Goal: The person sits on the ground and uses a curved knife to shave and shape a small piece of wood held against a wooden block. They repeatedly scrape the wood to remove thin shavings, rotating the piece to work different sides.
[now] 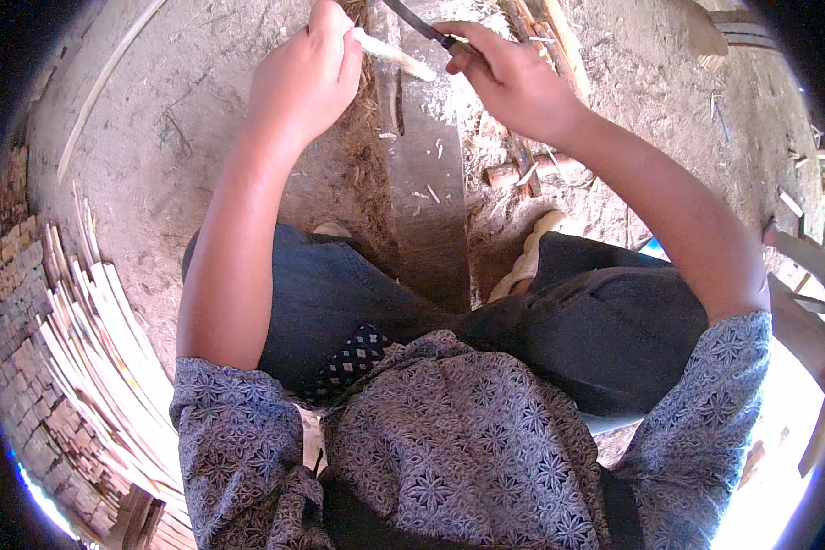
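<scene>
My left hand [312, 78] is closed round a short pale stick of wood [396, 55], whose whittled end points right and slightly down. In my right hand [509, 78] is the dark handle of a knife [419, 22]. Its dark blade slants up and left past the top edge, so the tip is out of sight. Blade and stick appear apart. Both hands are over a long grey wooden plank [422, 183] that runs between my legs, with pale shavings [442, 101] scattered on it.
Long split strips of wood [110, 321] lie in a bundle at the left, next to stacked small blocks [18, 302]. A short round stick [522, 171] and wood pieces lie right of the plank. The ground [192, 119] is bare earth with scraps.
</scene>
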The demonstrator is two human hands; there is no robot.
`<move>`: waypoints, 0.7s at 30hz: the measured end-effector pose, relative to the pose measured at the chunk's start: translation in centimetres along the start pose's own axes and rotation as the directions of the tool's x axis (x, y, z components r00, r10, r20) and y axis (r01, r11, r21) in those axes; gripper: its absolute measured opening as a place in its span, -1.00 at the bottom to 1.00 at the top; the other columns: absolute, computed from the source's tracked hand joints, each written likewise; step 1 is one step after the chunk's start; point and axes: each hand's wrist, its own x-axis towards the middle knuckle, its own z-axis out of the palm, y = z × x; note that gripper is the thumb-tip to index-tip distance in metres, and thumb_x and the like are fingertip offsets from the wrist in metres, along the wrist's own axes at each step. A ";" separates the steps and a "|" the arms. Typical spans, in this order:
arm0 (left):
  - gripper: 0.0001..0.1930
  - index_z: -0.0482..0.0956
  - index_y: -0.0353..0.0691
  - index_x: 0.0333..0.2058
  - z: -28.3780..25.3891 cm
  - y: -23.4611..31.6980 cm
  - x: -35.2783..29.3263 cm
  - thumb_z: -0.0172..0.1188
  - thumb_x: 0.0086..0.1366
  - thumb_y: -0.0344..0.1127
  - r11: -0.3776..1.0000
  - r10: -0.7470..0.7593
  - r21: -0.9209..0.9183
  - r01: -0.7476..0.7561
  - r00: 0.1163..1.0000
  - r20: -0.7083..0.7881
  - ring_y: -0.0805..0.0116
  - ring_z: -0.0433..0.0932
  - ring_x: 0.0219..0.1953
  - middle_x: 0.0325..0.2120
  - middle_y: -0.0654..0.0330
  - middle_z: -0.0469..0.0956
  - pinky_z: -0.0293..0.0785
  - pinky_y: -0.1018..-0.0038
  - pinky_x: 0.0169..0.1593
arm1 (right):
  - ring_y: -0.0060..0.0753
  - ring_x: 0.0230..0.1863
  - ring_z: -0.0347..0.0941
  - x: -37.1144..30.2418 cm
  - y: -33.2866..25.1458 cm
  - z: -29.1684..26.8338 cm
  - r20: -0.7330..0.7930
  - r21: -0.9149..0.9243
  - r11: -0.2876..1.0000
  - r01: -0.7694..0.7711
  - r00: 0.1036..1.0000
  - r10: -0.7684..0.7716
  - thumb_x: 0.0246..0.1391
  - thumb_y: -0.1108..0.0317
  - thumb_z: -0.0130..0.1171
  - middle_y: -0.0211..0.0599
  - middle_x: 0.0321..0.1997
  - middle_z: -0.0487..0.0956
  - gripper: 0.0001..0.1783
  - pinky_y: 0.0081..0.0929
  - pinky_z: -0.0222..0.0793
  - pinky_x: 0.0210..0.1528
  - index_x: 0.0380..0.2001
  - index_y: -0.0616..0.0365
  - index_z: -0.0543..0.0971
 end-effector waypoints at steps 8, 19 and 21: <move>-0.76 0.29 -0.21 -0.17 2.4 1.6 -0.4 0.07 0.43 -0.19 0.990 0.131 -0.049 -0.135 0.988 -0.078 -0.29 0.62 -0.39 -0.51 -0.20 0.60 0.54 -0.09 -0.35 | 0.13 -0.28 0.63 -1.4 0.3 0.8 -0.054 -0.088 0.995 0.036 0.998 -0.040 0.35 0.36 -0.01 0.15 -0.31 0.63 -0.59 0.00 0.52 -0.23 0.23 0.10 0.35; -0.87 0.40 -0.19 -0.18 1.0 -0.1 2.2 0.12 0.44 -0.31 0.907 0.160 -0.405 -0.114 0.984 0.081 -0.26 0.60 -0.27 -0.36 -0.08 0.62 0.54 0.15 -0.27 | -0.24 -0.52 0.55 0.5 0.8 3.7 -0.228 0.008 0.988 -0.152 0.962 0.150 0.43 0.15 -0.07 -0.16 -0.56 0.55 -0.63 -0.20 0.47 -0.35 0.22 -0.12 0.43; -0.82 0.37 -0.21 -0.17 0.6 0.0 2.9 0.09 0.43 -0.23 0.915 0.227 -0.366 -0.171 0.967 0.117 -0.22 0.60 -0.31 -0.41 -0.12 0.60 0.51 0.08 -0.28 | 0.19 -0.24 0.62 -0.5 -1.2 4.6 -0.268 0.214 0.955 -0.206 0.928 0.260 0.32 0.22 0.02 0.12 -0.33 0.65 -0.62 0.02 0.53 -0.11 0.16 0.03 0.44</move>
